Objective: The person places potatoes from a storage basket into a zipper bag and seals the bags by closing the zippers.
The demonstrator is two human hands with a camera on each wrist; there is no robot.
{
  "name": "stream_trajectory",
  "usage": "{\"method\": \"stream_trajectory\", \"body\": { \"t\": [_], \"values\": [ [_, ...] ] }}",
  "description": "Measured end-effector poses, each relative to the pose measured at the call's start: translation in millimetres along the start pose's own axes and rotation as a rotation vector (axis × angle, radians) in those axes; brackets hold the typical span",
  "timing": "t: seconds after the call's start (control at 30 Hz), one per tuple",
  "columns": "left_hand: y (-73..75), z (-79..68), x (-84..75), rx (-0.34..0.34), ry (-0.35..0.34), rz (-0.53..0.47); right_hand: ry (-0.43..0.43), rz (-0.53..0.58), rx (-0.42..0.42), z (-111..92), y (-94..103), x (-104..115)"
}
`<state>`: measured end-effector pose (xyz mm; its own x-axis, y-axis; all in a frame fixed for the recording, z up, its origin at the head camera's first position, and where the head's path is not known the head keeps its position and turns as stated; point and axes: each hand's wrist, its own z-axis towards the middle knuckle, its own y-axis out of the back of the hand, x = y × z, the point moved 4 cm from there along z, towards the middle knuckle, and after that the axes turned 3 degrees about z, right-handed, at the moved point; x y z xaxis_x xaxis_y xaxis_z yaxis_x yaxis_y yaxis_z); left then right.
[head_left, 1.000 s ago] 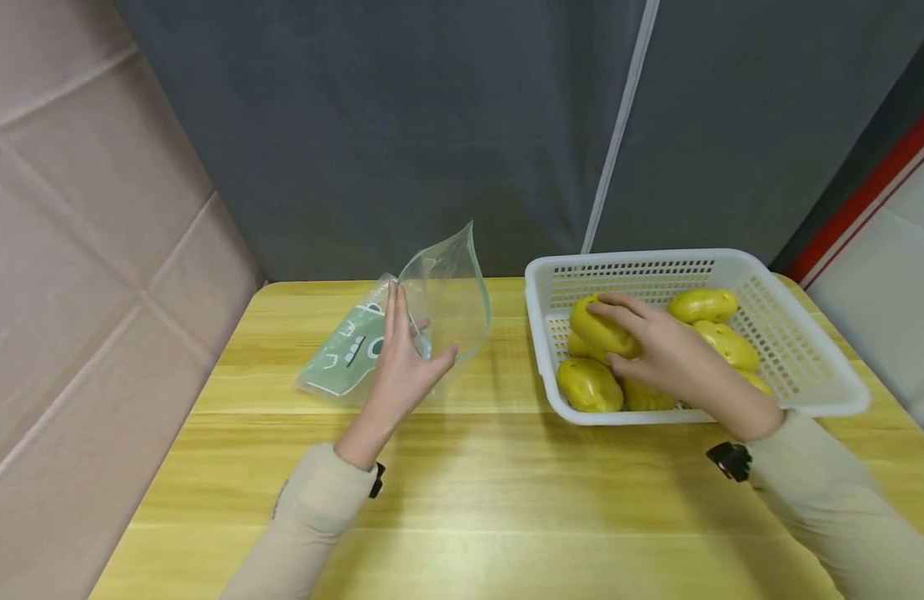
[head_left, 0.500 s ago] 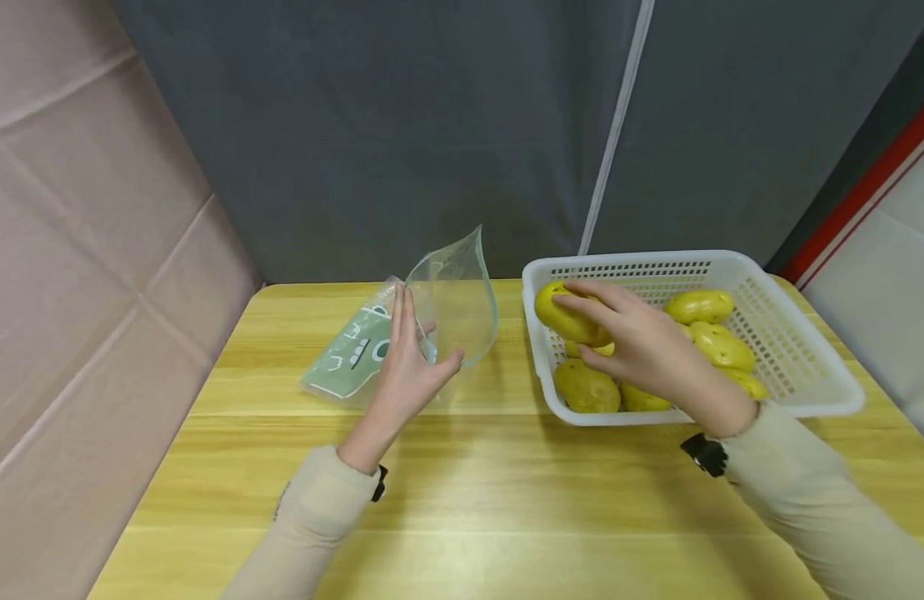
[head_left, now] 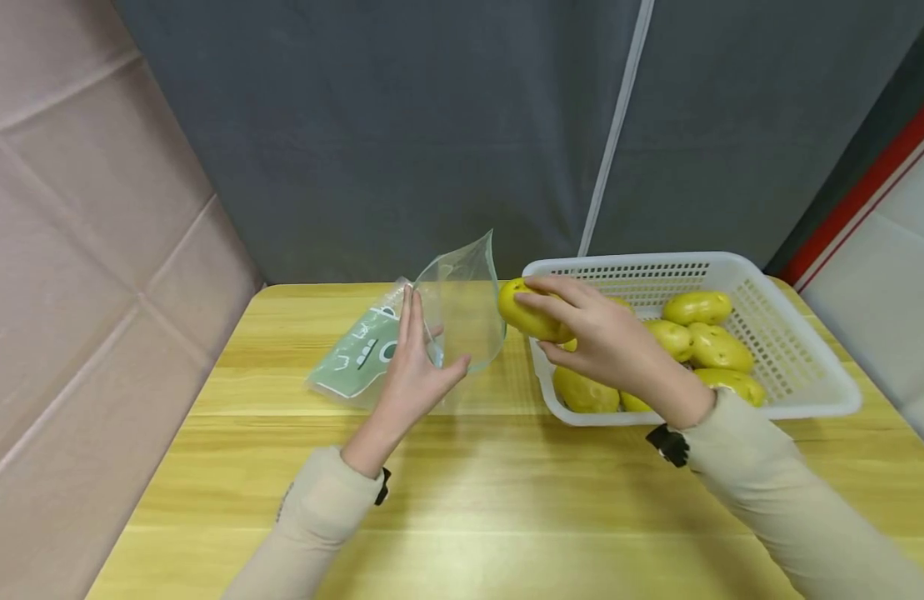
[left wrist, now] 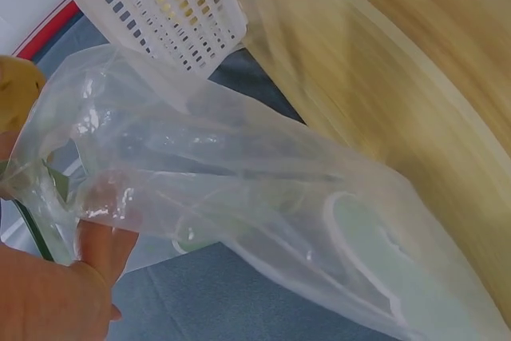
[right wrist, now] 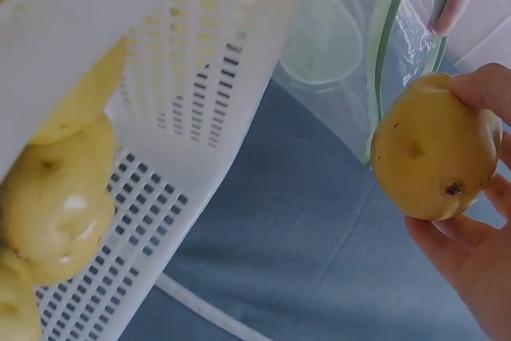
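- R hand (head_left: 604, 342): gripping 1 yellow potato (right wrist: 437, 145), thumb one side, fingers the other.
- Held potato: off the table, btwn bag mouth & basket, just beside the mouth; can't tell if it touches the bag.
- L hand (head_left: 420, 371): at the bag mouth, visible fingers straight & against the plastic, thumb spread out; not curled round anything.
- Clear bag (head_left: 364, 350): mouth wide open twd basket, body slanting off to the left, green print w/ white cartoon face.
- White basket (head_left: 795, 350): perforated plastic, right of bag, on the table; sev. other potatoes (head_left: 720, 347) inside, mostly twd its left & middle.
- Sleeves (head_left: 776, 475): beige, both arms, w/ black wrist unit (head_left: 667, 446) on R & another on L.
- Wood table (head_left: 506, 500): light, under it all; dk grey curtain (head_left: 402, 142) behind, pinkish wall (head_left: 94, 250) left.
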<state>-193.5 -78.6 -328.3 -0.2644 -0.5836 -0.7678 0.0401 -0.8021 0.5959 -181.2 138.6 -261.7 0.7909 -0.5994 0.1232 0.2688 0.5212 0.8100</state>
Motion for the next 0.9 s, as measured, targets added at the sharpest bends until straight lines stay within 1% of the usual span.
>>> {"method": "stream_trajectory", "body": {
  "t": [0.23,0.4,0.57,0.73,0.9],
  "values": [
    [-1.3,-0.8,0.1,0.017,0.004,0.002,-0.019,0.039,0.060,8.9,-7.9,6.0],
    [-2.3,-0.9,-1.8,0.024,-0.004,0.001,-0.004,0.047,0.086,13.8,-11.8,12.0],
    [-3.5,-1.8,-2.2,0.035,-0.011,-0.002,-0.027,0.044,0.159,17.7,-19.2,14.8],
    [-3.9,-2.0,-2.9,0.026,-0.029,-0.005,-0.051,0.034,0.219,20.5,-25.0,14.7],
    [-3.9,-2.1,-4.2,0.016,-0.055,-0.013,-0.054,0.032,0.243,23.1,-27.7,15.1]
  ]
}}
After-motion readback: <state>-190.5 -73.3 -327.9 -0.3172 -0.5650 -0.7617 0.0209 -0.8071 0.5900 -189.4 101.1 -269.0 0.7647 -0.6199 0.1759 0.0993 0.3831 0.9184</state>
